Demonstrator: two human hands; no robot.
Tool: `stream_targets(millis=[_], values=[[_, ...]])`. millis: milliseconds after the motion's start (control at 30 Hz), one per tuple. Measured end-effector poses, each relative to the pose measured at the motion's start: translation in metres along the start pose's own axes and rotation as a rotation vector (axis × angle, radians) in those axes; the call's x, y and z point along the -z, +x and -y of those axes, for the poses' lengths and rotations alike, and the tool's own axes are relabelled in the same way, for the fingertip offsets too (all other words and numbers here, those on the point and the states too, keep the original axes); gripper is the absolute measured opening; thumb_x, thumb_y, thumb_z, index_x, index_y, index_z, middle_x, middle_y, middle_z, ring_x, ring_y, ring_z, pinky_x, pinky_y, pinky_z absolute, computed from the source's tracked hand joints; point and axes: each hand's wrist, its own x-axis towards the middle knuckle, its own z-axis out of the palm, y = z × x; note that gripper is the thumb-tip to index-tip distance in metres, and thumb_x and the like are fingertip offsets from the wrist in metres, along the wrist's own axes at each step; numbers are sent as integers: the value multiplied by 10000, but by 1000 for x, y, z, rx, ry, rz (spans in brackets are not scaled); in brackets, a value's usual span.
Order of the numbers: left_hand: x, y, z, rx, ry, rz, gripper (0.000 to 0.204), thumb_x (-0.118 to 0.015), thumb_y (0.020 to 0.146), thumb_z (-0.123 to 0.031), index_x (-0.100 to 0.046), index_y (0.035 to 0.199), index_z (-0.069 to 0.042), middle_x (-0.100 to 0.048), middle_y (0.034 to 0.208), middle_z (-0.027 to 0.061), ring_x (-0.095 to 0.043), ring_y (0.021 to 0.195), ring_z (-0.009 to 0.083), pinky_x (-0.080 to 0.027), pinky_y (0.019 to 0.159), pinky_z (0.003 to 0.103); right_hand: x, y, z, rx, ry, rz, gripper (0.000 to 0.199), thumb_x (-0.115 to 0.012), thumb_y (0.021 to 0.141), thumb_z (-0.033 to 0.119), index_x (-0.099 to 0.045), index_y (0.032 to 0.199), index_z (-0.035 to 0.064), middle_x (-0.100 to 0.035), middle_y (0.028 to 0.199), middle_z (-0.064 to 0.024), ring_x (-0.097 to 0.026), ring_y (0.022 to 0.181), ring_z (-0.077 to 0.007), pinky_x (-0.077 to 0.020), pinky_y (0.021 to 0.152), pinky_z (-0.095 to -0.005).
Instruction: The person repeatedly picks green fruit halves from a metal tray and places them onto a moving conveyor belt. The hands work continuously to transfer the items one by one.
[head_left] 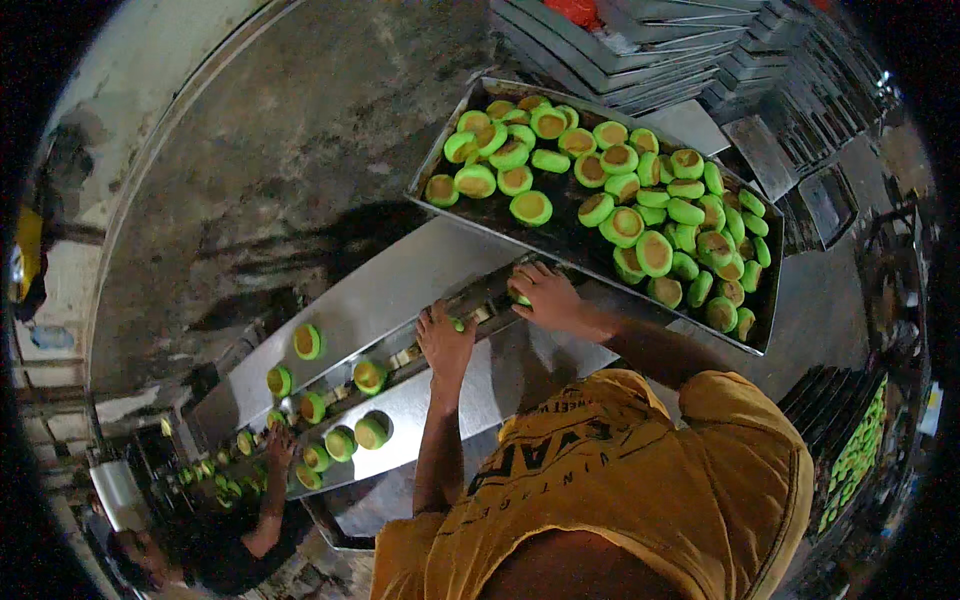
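My left hand (447, 338) is over the middle channel of a steel conveyor table (385, 275), its fingers curled round a green bun (458, 324) that shows only as a sliver beside the thumb. Farther right along that channel, my right hand (548, 298) closes over another green bun, mostly hidden under the fingers. Just beyond both hands, a large dark tray (560, 235) lies across the table's end, heaped with round green buns (654, 253) with brown flat faces. Several more buns (369, 376) sit on the table left of my left hand.
A co-worker (272, 485) reaches onto the conveyor's far left end, among more buns. Stacked metal trays (640, 60) stand at the back right. A rack (850, 450) of trays with green buns is at the right. Concrete floor (320, 130) lies beyond the table.
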Motion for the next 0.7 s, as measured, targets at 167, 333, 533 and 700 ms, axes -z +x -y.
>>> stream_targets(millis=[167,333,533,700], values=[[-11,80,-82,-337,-290,-137,348,-786,762,-221,-640,1024,-44,-612,1073,176,-560,1058,397,-460,907,504,92,28,-58,-40,-484,-52,324,-711,801,178,-636,1107,101,-607,1177,-116,-582,1099,-322,-518,875,-443],[-60,143,-177,-288,57,100,454,-759,786,-201,-554,1161,-47,-532,1194,213,-587,1037,417,-499,906,519,107,35,-146,-319,-393,0,413,-685,822,226,-600,1197,75,-648,1095,-177,-627,1015,-381,-524,868,-463],[-62,145,-169,-291,-257,60,516,-815,723,-191,-516,1109,-23,-482,1188,200,-537,1108,413,-499,889,515,142,-4,-182,-408,-23,-38,585,-705,808,415,-591,1176,-25,-641,1110,-255,-615,1060,-401,-483,886,-450],[-9,68,-132,-358,-532,-70,505,-843,702,-159,-503,1049,-19,-484,1144,197,-509,1094,402,-457,923,498,128,-24,-132,-433,41,-104,561,-730,799,326,-560,1215,-11,-606,1172,-238,-567,1115,-405,-449,961,-440]])
